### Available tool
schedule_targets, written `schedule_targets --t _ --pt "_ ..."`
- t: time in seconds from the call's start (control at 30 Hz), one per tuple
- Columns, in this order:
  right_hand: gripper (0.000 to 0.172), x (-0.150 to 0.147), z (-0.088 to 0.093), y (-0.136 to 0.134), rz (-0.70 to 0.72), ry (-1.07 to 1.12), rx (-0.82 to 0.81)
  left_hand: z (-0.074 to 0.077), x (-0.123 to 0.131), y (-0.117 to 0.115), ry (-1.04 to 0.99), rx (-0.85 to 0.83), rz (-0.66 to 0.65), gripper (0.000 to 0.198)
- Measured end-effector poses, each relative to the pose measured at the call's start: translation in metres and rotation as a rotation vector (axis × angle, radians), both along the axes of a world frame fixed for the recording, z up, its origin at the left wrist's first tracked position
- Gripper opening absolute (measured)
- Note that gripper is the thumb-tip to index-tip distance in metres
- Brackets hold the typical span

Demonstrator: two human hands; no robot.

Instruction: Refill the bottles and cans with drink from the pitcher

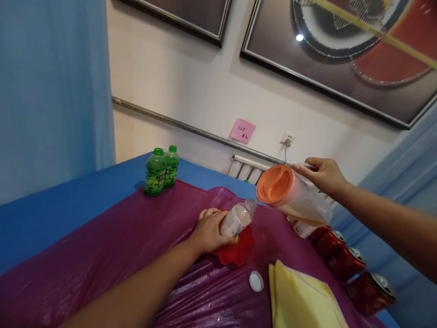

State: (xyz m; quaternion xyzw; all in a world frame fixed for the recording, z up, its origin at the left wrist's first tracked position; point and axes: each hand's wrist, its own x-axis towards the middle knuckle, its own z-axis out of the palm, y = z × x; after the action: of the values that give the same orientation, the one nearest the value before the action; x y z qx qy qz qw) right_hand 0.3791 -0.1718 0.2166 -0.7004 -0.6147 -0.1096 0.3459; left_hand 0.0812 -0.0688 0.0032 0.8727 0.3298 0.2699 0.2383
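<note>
My left hand point(211, 230) is wrapped round a small clear bottle point(236, 219) with a pale label, its open mouth leaning up to the right. Under the bottle lies a red scalloped mat point(235, 250). My right hand point(324, 175) grips the handle of a translucent pitcher point(300, 198) with an orange lid. The pitcher is tipped sideways, its lid end close to the bottle's mouth, and pale yellowish liquid shows along its lower side. Whether any liquid is flowing between them, I cannot tell. A white cap point(256, 281) lies on the purple cover below the mat.
Two green bottles point(155, 175) stand at the back left. A folded yellow cloth point(302, 296) lies at the front right, beside a row of red cans point(344, 263). Purple plastic sheeting point(119, 246) covers much of the blue table point(85, 191). Blue curtains point(51, 91) hang at the side.
</note>
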Motion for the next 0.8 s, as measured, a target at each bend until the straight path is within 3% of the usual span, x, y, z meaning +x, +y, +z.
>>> schedule_targets --t 0.8 --pt "0.068 -0.0081 0.0023 0.0002 -0.010 -0.004 -0.061 0.0066 -0.0020 -0.0043 -0.001 -0.008 -0.031 0.073"
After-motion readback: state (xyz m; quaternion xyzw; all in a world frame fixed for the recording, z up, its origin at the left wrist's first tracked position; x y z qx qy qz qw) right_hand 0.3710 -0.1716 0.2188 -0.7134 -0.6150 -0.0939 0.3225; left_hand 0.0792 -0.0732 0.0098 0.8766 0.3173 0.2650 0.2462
